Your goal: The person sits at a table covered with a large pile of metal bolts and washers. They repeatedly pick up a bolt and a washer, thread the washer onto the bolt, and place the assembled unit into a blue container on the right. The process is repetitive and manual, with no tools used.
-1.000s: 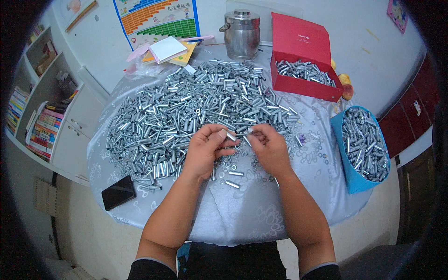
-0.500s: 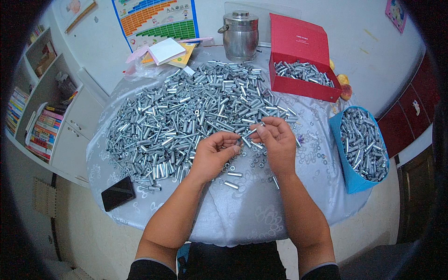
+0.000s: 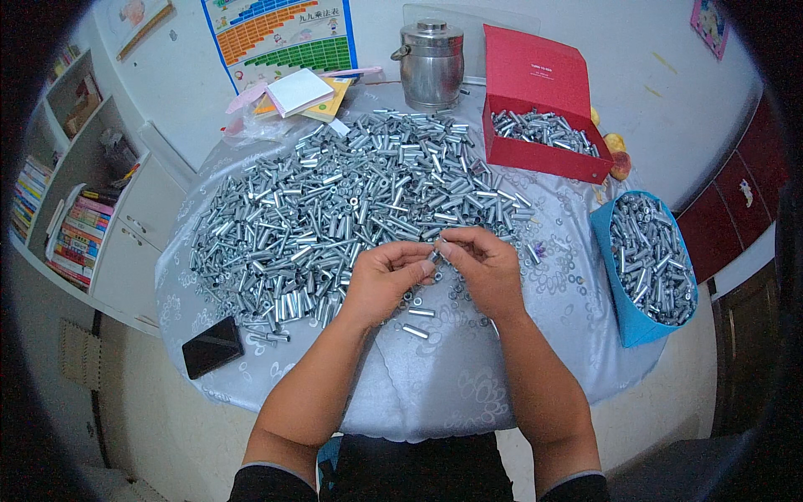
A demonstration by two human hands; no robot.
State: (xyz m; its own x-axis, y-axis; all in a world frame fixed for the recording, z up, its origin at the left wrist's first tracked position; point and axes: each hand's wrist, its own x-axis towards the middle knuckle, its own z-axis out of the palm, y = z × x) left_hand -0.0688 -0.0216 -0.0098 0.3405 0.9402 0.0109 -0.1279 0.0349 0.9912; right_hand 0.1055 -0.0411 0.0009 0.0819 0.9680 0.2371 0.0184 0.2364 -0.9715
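My left hand (image 3: 383, 283) and my right hand (image 3: 487, 272) meet fingertip to fingertip over the near edge of a heap of silvery metal tubes (image 3: 335, 201). Both are closed in a pinch. A small metal piece (image 3: 437, 250) shows between the fingertips; most of it is covered, so its exact kind cannot be told. Just below the hands, two loose short tubes (image 3: 416, 331) lie on the silver-grey tablecloth (image 3: 418, 385). Small nuts or rings lie close by, partly hidden by the fingers.
A blue bin (image 3: 623, 289) full of metal parts stands at the right. Behind it is an open red box (image 3: 544, 159) with more tubes. A steel pot (image 3: 432, 67), notebooks (image 3: 299, 92) and a dark phone (image 3: 212, 346) also rest on the table.
My right hand has moved left and slightly down, bringing its fingertips against those of my left hand. The left hand has stayed nearly still.
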